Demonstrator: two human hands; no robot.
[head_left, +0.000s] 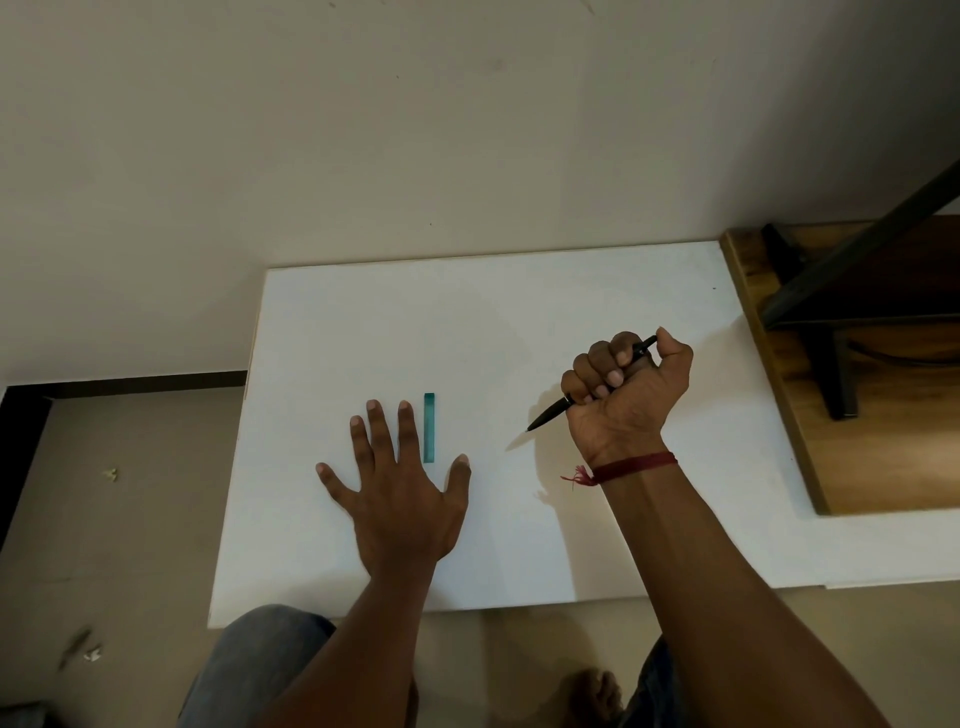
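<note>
A white board (363, 332) lies flat on the floor in front of me. My left hand (397, 499) rests flat on it with fingers spread. A small teal strip (429, 427) lies upright on the board just right of my left index finger, apart from the hand. My right hand (626, 395) is raised over the board, fingers curled in a fist round a black pen (550, 414). The pen's tip points down-left, slightly above the board. A red thread is tied round my right wrist.
A wooden shelf base (883, 415) with dark metal legs (836, 364) stands at the right, against the board's edge. A beige wall (363, 130) rises behind. Small scraps (110, 473) lie on the floor at the left. My knees and a foot show at the bottom.
</note>
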